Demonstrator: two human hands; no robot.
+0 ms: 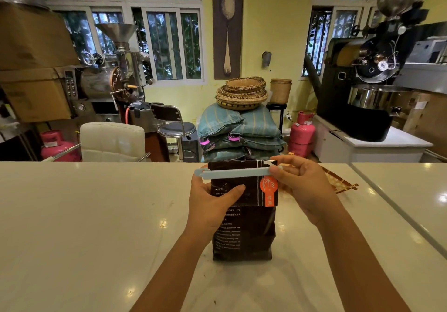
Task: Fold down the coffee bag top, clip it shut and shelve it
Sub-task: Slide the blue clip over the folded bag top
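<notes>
Hidden or unclear first: your left hand point(212, 205) covers the left edge of the coffee bag point(244, 229), so the fold line on that side is not visible. Your right hand's fingertips point(275, 170) cover the right end of the clip point(235, 173); whether the clip is latched there cannot be told. The small white print on the bag is too blurred to read. Behind your right hand a patterned woven mat point(338, 181) shows only in part, cut off by the wrist.

Bag: dark, upright on the white counter point(96, 215), directly in front of you, between both hands. Its top looks folded down toward you, the flap carrying an orange label point(269, 190) at its right side.

Clip: long, pale blue, lying horizontally across the folded top, its left end sticking out past the bag's left edge, just above your left hand.

Left hand: wrapped around the bag's upper left, thumb pressed flat across the flap front, fingers behind and out of sight.

Right hand: thumb and fingers pinching the clip's right end at the bag's top right corner.

Beyond the counter: stacked sacks point(239, 130) with baskets point(242, 92) on top
</notes>
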